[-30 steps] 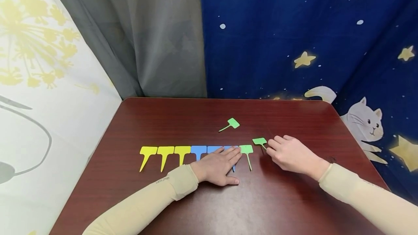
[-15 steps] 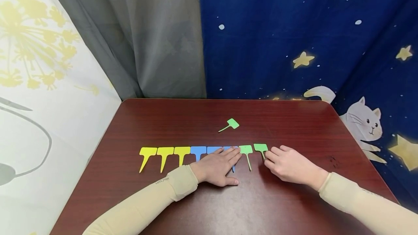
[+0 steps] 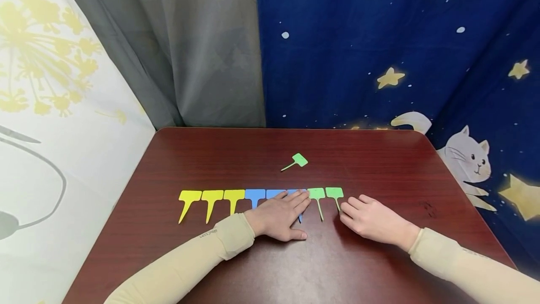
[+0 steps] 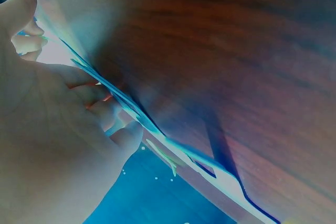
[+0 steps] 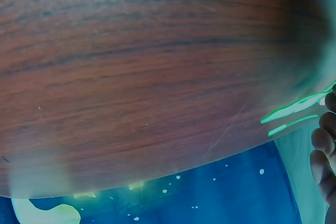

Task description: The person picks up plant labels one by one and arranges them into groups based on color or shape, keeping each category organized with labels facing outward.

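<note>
T-shaped plastic plant labels lie in a row in the head view: three yellow labels (image 3: 213,195), then blue labels (image 3: 255,194) partly under my left hand, then a green label (image 3: 316,193). My left hand (image 3: 281,216) rests flat on the blue labels, fingers straight, fingertips by that green label. At the row's right end is a second green label (image 3: 334,193); my right hand (image 3: 371,217) pinches the lower part of its stem, hiding the tip. In the right wrist view, fingers (image 5: 323,140) show at the right edge beside green labels (image 5: 294,109).
Behind the row, a loose green label (image 3: 300,159) lies slanted on the dark red wooden table (image 3: 202,154). A grey curtain (image 3: 215,60) and a blue starry curtain (image 3: 337,50) hang behind the far edge. A white patterned cloth (image 3: 63,154) hangs at the left.
My right hand has moved toward me and slightly left, bringing the pinched green label from tilted to lying straight, close to the first green one. My left hand has stayed in place.
</note>
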